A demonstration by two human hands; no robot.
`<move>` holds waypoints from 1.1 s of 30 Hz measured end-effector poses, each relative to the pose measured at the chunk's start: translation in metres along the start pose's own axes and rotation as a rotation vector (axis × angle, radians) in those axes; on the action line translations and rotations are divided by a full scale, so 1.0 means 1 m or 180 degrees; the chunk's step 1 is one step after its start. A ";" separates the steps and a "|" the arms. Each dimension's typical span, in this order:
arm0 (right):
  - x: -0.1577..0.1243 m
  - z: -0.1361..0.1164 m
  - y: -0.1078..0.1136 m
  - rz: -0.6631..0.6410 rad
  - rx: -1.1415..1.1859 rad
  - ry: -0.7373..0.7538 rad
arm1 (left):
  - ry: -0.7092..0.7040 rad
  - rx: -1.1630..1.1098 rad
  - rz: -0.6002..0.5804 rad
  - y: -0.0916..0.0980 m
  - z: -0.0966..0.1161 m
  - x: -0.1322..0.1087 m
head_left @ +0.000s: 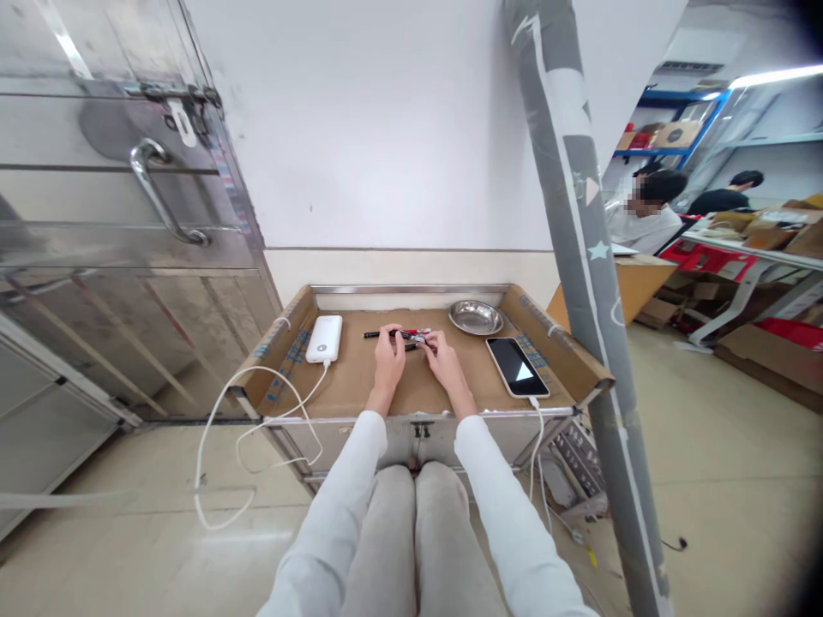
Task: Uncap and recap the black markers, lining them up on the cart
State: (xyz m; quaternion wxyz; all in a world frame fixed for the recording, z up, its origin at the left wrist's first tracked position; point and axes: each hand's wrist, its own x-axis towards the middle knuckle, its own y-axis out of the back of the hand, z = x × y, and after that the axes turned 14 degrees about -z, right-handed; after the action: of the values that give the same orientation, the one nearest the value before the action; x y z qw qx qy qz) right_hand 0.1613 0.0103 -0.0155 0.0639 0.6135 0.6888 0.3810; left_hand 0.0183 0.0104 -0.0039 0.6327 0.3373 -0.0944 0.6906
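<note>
Pens (pixel 371 335) in black and red lie between the person's two hands, just ahead of the fingertips, near the middle of the cardboard-lined surface (pixel 347 387). Their long axes run roughly crosswise, from left to right before the person. A black end juts out past the left hand (pixel 389 353), while a red length shows above the gap between the hands; fingers cover too much to give a sure count. The left hand is closed on the bundle from the near side. The right hand (pixel 443 356) pinches its right part, by some silvery pieces, so neither hand is clearly nearer. Which ends are tips cannot be told.

A round metal dish (pixel 477 317) sits beyond the right hand and to its right, apart from it, near the back corner; its bright inner metal faces up. Nearer the person on that side rests a phone (pixel 516 367) with a cable plugged in. A white power bank (pixel 325 339) lies well left of the left hand, also cabled. Cardboard boxes (pixel 803 233) stand on a far worktable, their contents too small to make out.
</note>
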 end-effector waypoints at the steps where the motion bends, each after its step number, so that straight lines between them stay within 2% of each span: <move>1: 0.000 -0.001 0.000 0.0005 0.0052 0.0014 | -0.0001 -0.0022 -0.0013 0.000 0.000 0.000; 7: 0.000 -0.001 0.001 -0.0042 0.0213 0.0120 | 0.0034 -0.0095 -0.0064 0.001 0.002 0.000; 18: -0.002 -0.005 0.002 -0.0012 -0.0195 -0.0054 | 0.0186 -0.0115 0.0023 0.000 -0.001 0.000; 23: -0.003 -0.005 0.005 0.0233 -0.0369 -0.0243 | 0.0103 0.0072 0.0066 0.002 0.003 0.000; 26: -0.003 -0.002 0.006 0.0449 -0.0455 -0.0358 | -0.0002 0.0045 -0.0418 0.004 0.007 -0.001; 31: -0.002 0.003 0.006 0.0672 -0.0549 -0.0491 | -0.0113 0.0257 -0.1821 0.005 0.006 -0.005; 33: -0.001 0.003 0.005 0.0683 -0.0569 -0.0466 | -0.0086 0.0421 -0.2077 0.004 0.004 -0.005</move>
State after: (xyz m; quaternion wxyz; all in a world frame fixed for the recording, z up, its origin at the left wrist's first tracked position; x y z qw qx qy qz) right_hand 0.1676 0.0105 -0.0150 0.1272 0.7016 0.5761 0.3996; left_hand 0.0153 0.0032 -0.0029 0.7960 0.3992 0.0552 0.4517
